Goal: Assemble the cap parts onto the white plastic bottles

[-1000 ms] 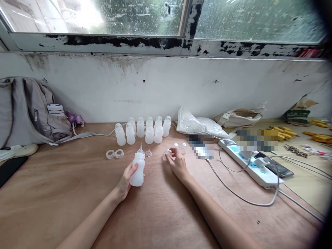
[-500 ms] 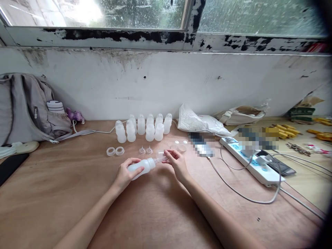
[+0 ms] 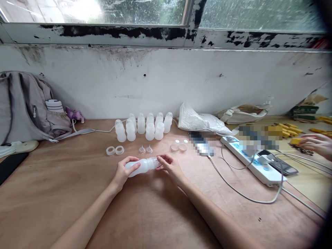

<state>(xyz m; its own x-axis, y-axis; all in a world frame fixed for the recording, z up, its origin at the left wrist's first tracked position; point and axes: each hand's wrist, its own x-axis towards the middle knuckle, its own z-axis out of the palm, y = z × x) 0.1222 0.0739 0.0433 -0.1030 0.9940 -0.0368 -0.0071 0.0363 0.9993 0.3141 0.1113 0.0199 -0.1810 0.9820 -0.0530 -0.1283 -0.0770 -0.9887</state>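
A frosted white baby bottle [image 3: 142, 167] lies tilted in my left hand [image 3: 122, 173], its neck end pointing right. My right hand [image 3: 170, 167] has its fingers closed around a clear cap [image 3: 153, 162], which is over the bottle's neck. Just beyond the hands lie two clear teats [image 3: 149, 149], with two white screw rings [image 3: 119, 150] to their left. Clear round caps [image 3: 183, 147] and small white discs [image 3: 177, 141] sit to the right. Behind them stand several baby bottles [image 3: 131, 130], most with clear caps on.
A grey backpack [image 3: 23, 107] stands at the left. On the right are a white power strip [image 3: 259, 166] with looping cables, phones and plastic bags [image 3: 193, 119]. At the far right another person's hand [image 3: 317, 143] reaches among yellow tools [image 3: 286, 130].
My right hand has moved left, bringing the clear cap from in front of the bottle onto its neck. The bottle is now more level. Another person's hand has appeared at the right.
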